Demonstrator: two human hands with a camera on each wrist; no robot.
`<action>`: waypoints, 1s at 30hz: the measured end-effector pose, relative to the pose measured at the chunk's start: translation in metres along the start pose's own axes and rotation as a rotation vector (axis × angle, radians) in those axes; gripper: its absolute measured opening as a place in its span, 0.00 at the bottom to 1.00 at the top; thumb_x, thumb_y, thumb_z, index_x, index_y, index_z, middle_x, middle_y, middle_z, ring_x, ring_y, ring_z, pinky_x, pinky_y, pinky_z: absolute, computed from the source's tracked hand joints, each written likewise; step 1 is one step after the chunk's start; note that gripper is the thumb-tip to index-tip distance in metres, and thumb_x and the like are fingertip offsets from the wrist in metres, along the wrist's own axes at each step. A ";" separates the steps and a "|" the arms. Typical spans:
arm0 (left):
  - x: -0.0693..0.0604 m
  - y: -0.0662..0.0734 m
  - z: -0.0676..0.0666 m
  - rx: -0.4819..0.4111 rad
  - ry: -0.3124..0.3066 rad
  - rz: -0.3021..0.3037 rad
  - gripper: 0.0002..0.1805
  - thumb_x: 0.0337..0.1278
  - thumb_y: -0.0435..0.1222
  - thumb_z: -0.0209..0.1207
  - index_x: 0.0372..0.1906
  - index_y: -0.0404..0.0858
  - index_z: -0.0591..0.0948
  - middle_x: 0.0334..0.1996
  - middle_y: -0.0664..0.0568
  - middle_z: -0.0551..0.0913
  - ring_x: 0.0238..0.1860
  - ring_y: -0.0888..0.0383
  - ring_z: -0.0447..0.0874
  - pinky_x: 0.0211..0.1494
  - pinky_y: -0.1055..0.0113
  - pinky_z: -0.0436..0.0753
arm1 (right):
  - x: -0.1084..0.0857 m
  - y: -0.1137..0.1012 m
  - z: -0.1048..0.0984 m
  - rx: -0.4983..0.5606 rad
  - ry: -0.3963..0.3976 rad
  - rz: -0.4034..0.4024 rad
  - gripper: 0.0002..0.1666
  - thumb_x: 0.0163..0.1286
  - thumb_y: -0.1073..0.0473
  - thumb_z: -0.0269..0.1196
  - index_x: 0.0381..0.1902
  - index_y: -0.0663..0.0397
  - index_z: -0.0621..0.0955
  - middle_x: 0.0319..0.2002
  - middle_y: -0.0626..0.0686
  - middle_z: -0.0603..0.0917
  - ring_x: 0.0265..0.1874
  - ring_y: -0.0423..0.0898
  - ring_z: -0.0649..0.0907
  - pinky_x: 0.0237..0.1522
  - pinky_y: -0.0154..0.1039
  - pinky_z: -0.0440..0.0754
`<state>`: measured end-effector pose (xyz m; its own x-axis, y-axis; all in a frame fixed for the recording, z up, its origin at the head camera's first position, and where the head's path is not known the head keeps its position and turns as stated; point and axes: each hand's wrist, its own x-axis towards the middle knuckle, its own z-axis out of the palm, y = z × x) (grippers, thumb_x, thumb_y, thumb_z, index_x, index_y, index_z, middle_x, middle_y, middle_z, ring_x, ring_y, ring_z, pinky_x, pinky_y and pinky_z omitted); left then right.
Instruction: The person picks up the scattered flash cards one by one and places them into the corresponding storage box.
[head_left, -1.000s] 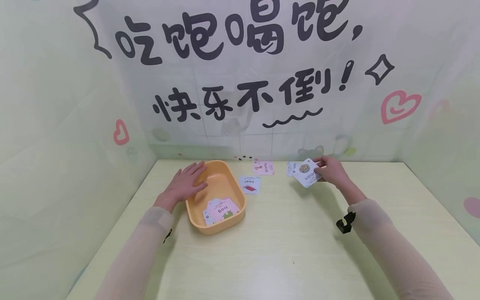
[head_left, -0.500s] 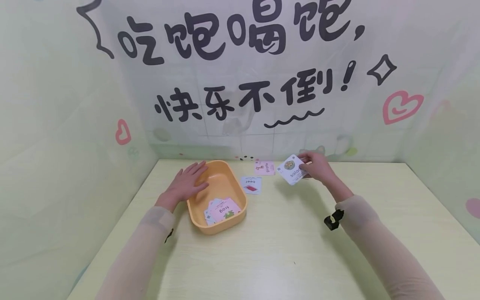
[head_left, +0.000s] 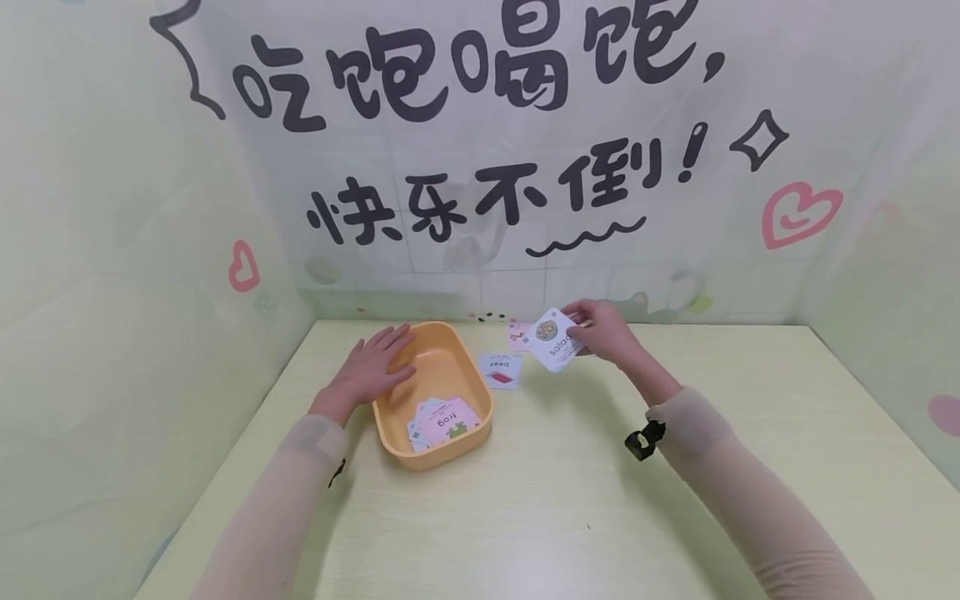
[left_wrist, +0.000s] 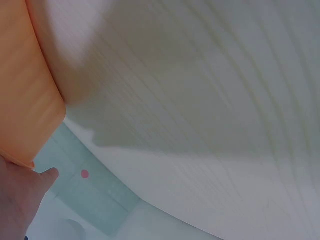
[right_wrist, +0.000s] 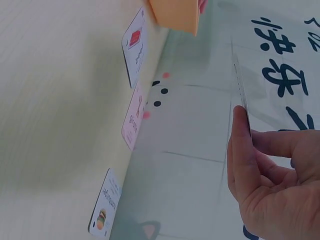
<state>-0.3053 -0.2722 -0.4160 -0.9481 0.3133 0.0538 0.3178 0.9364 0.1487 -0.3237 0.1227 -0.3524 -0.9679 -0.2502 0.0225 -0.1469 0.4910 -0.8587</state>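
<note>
My right hand (head_left: 603,332) pinches a white salad card (head_left: 553,340) between thumb and fingers, raised above the back of the table. In the right wrist view that card appears edge-on. Just below and left of it lie a beef card (head_left: 500,371) and a pink giraffe card (head_left: 517,335), the latter partly covered. A hamburger card (right_wrist: 105,206) lies nearer the right hand, mostly hidden in the head view. My left hand (head_left: 371,364) rests on the left rim of an orange plastic bin (head_left: 483,400), fingers extended. Inside sits a small pile with a pink frog card (head_left: 452,419) on top.
The pale wood-grain table (head_left: 540,500) meets a printed cloth backdrop (head_left: 465,275) right behind the cards. More cloth hangs along the left and right sides. The bin stands on the left half of the table.
My right hand has carried the salad card leftward, away from above the hamburger card and over to the giraffe card. The left hand and the bin have stayed put.
</note>
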 end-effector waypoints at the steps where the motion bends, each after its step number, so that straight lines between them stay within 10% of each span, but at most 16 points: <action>1: 0.000 0.000 0.000 -0.003 -0.002 -0.002 0.38 0.72 0.53 0.49 0.79 0.41 0.56 0.81 0.46 0.50 0.80 0.39 0.46 0.77 0.31 0.47 | 0.000 -0.002 0.003 0.008 -0.004 -0.003 0.23 0.70 0.71 0.56 0.62 0.72 0.73 0.52 0.69 0.78 0.43 0.55 0.85 0.37 0.42 0.90; 30: -0.001 -0.001 0.001 -0.011 0.004 -0.006 0.38 0.72 0.53 0.50 0.79 0.42 0.56 0.81 0.46 0.50 0.80 0.40 0.46 0.77 0.31 0.48 | -0.009 -0.055 0.083 0.007 -0.130 -0.126 0.20 0.69 0.72 0.59 0.59 0.64 0.78 0.48 0.64 0.82 0.38 0.51 0.86 0.32 0.42 0.89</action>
<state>-0.3049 -0.2734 -0.4174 -0.9502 0.3065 0.0572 0.3118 0.9366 0.1600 -0.2901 0.0293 -0.3480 -0.9074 -0.4154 0.0642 -0.2637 0.4434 -0.8567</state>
